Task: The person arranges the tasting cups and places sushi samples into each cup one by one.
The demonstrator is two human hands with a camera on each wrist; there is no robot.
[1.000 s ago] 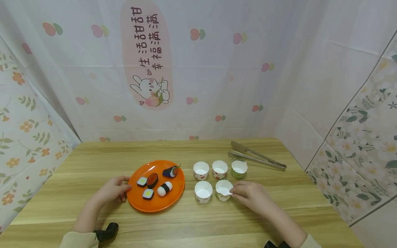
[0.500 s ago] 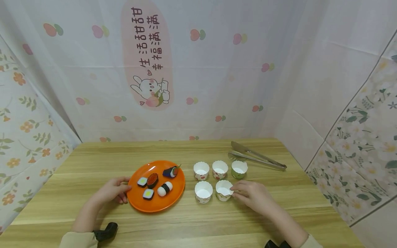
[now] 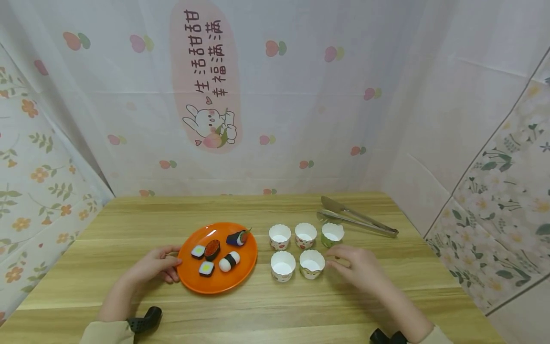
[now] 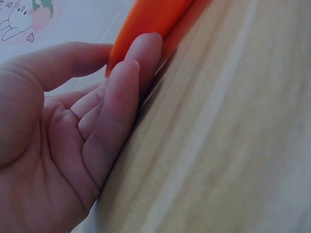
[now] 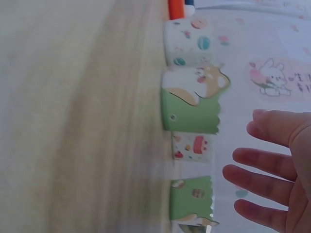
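My left hand (image 3: 153, 266) pinches the left rim of a round orange plate (image 3: 215, 284); in the left wrist view its thumb is on the edge and its fingers beneath. Several toy sushi pieces lie on the plate, among them a roe sushi (image 3: 212, 249), a white-and-black one (image 3: 229, 261) and a blue hand roll (image 3: 237, 238). My right hand (image 3: 361, 271) is just right of the front right paper baking cup (image 3: 312, 265), fingers extended and holding nothing. In the right wrist view that green cup (image 5: 192, 109) with an animal print stands apart from the fingers.
Another paper cup (image 3: 282, 267) stands beside it in the front row. The back row has three, including a green one (image 3: 333, 236) at the right. Metal tongs (image 3: 358, 217) lie behind them. A printed curtain (image 3: 275, 114) closes off the table's far edge.
My right hand has let go of the front right paper cup and moved slightly right of it, its fingers spreading. The left hand has stayed on the plate's rim.
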